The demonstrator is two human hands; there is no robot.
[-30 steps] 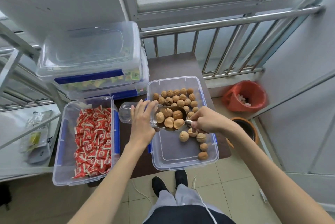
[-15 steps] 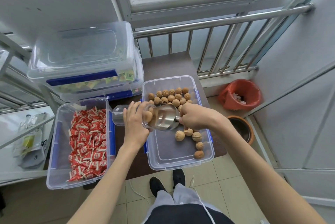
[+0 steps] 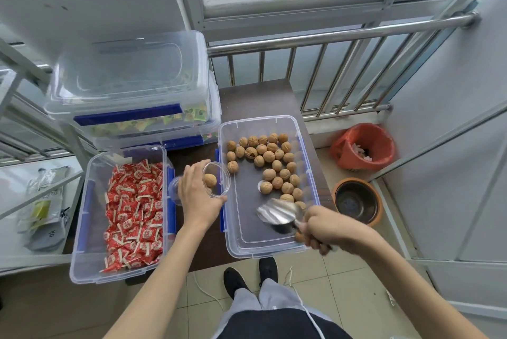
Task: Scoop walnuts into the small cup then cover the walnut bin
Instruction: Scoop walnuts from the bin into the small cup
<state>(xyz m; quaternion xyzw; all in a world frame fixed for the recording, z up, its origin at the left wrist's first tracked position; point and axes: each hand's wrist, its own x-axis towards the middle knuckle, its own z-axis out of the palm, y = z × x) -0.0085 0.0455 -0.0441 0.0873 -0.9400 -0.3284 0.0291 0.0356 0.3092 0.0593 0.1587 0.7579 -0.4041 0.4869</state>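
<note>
My left hand (image 3: 198,196) grips a small clear plastic cup (image 3: 219,178) tilted on its side, just left of the walnut bin, with a walnut (image 3: 210,180) showing inside it. The clear walnut bin (image 3: 247,240) stands open on the dark table, with several walnuts (image 3: 270,157) spread over its far half. My right hand (image 3: 326,229) holds a metal scoop (image 3: 279,213) by its handle, low over the bin's near right corner. The scoop looks empty. No lid lies on the walnut bin.
To the left is an open bin of red wrapped candies (image 3: 134,209), and behind it stacked lidded bins (image 3: 131,97). An orange bucket (image 3: 362,146) and a dark pot (image 3: 356,201) stand on the floor at the right, below a metal railing (image 3: 329,36). My feet (image 3: 249,278) are under the table edge.
The scoop, full of walnuts a second ago, was tipped at the cup and has moved back, empty, to the bin's near right corner. The cup has stayed left of the bin.
</note>
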